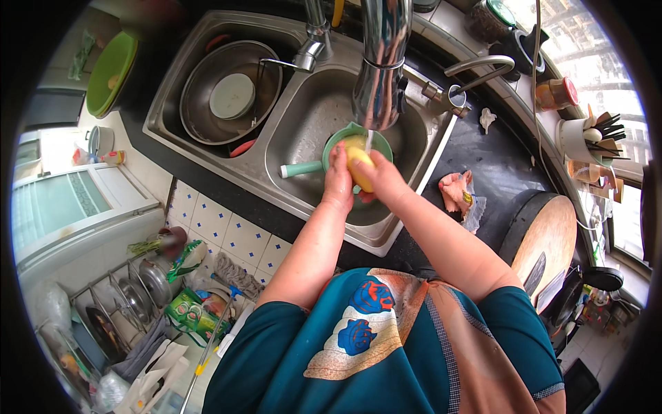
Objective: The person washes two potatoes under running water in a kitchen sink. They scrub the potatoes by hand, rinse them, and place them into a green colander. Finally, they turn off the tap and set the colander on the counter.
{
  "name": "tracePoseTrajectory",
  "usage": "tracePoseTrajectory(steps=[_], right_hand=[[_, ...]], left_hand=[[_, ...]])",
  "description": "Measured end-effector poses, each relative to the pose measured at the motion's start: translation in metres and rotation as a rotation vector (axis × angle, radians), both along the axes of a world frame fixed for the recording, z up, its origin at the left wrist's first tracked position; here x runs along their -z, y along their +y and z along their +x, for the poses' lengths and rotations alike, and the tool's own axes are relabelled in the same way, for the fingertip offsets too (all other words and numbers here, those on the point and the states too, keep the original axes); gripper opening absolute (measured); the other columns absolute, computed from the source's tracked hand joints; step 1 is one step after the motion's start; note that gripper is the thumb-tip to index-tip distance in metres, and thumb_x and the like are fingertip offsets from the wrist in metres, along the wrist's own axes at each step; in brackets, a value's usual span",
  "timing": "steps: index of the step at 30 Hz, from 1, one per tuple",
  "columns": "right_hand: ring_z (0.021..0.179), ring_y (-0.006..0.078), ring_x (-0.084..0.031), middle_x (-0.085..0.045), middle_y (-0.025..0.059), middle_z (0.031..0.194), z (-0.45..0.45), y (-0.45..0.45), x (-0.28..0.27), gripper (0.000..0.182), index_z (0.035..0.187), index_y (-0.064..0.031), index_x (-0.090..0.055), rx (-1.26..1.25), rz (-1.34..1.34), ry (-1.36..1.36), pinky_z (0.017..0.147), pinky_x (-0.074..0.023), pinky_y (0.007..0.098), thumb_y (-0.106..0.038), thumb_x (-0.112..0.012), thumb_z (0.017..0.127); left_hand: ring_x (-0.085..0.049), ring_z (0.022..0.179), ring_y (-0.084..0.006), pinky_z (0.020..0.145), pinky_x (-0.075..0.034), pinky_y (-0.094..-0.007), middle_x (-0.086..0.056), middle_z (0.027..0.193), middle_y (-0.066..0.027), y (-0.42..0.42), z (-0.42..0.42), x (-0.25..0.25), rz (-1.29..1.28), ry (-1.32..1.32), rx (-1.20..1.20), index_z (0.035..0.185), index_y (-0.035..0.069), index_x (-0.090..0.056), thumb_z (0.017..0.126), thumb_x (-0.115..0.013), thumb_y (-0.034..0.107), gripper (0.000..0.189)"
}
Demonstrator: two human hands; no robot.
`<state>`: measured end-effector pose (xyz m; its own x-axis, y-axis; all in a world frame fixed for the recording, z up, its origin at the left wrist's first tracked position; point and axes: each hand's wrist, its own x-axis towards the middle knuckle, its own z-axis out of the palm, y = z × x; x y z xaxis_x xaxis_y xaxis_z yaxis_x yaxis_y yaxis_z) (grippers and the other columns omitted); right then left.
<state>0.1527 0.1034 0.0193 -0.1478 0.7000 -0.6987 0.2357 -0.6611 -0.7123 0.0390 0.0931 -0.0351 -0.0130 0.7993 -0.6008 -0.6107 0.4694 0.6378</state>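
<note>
Between both palms I hold a smooth yellow oval piece of produce (360, 173), which looks like a peeled potato. My left hand (337, 177) lies along its left side. My right hand (381, 177) grips the other side, thumb on top. A thin water stream (369, 139) from the chrome faucet (381, 83) falls just behind it. Below my hands, a green plastic dipper (385, 143) rests in the right basin of the steel sink (313, 108), its handle (302, 169) pointing left. Something yellow shows inside the dipper; my hands hide much of it.
The left basin holds a metal bowl (194, 111) with a small white dish (232, 95). A second spout (305, 57) stands between the basins. On the right counter lie a crumpled pink cloth (455, 191) and a round wooden chopping board (548, 233). A green basin (111, 75) is at the left.
</note>
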Motion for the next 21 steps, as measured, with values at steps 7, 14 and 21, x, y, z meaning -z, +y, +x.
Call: tracePoseTrajectory(steps=[7, 14, 21], right_hand=[[0.060, 0.0192, -0.065, -0.067, 0.0102, 0.095, 0.009, -0.003, -0.004, 0.047, 0.132, -0.0078, -0.049, 0.231, -0.174, 0.382, 0.050, -0.0545, 0.0293, -0.042, -0.052, 0.100], [0.068, 0.0230, -0.069, -0.070, 0.0154, 0.091, 0.015, -0.006, 0.017, 0.046, 0.129, -0.0036, -0.058, 0.098, 0.147, -0.050, 0.056, -0.0563, 0.0339, -0.037, -0.055, 0.098], [0.091, 0.0381, -0.069, -0.070, 0.0246, 0.094, 0.010, -0.010, 0.013, 0.035, 0.119, -0.0044, -0.066, -0.072, 0.448, -0.429, 0.083, -0.0531, 0.0414, -0.029, -0.057, 0.095]], left_hand=[[-0.053, 0.122, -0.0225, 0.102, -0.045, -0.0377, -0.053, 0.134, -0.0089, 0.001, -0.001, -0.004, -0.090, -0.193, 0.015, 0.142, 0.013, -0.045, 0.103, -0.046, 0.048, 0.052], [-0.056, 0.121, -0.0246, 0.104, -0.044, -0.0402, -0.058, 0.130, -0.0082, -0.001, 0.000, 0.005, -0.047, -0.266, -0.058, 0.132, 0.006, -0.052, 0.100, -0.055, 0.042, 0.048], [-0.049, 0.129, -0.0243, 0.111, -0.038, -0.0418, -0.053, 0.136, -0.0073, -0.001, -0.003, -0.005, 0.001, -0.325, -0.094, 0.140, 0.012, -0.044, 0.100, -0.056, 0.027, 0.045]])
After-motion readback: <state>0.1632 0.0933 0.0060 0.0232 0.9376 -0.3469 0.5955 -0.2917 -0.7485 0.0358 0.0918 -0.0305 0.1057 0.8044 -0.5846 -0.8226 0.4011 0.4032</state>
